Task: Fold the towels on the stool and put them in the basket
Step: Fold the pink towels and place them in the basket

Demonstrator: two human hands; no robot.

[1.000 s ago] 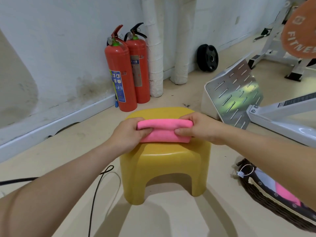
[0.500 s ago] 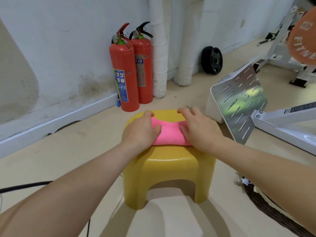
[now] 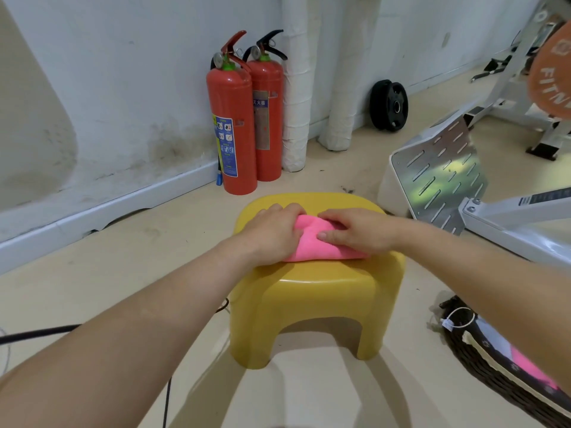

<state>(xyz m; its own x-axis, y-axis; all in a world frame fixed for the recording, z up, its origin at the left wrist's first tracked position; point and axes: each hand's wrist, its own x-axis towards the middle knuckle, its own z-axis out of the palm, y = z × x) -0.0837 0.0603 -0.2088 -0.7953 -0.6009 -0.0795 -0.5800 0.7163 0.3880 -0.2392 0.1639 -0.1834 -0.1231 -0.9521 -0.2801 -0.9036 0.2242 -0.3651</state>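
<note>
Nearest the person, low at the right edge, a dark woven basket (image 3: pixel 482 362) sits on the floor, rim partly hidden by the right forearm; a strip of pink cloth (image 3: pixel 528 366) shows inside, most likely a towel already put away.

Further out, the yellow stool (image 3: pixel 312 291) stands centred in front of the person. On its seat lies the pink towel (image 3: pixel 312 247), folded into a thick bundle, long axis running left to right across the seat.

Left hand (image 3: pixel 273 231) lies palm down on the towel's left end, fingers half curled, pressing rather than gripping. Right hand (image 3: pixel 358 231) covers the right part, fingers spread flat toward the middle, thumb on the near side. Neither hand is closed round the cloth; both flatten it. Fingertips nearly meet over the middle bulge.

Key relation: the basket lies to the right of the stool and closer to the person, so the right hand is the nearer one for the carry. My guess is the fold is about done and pick-up comes next, swinging right and down. Risk: the loose bundle could spring open if only one end is pinched.

Beyond the stool, two red fire extinguishers (image 3: pixel 244 118) stand against the white wall.
</note>
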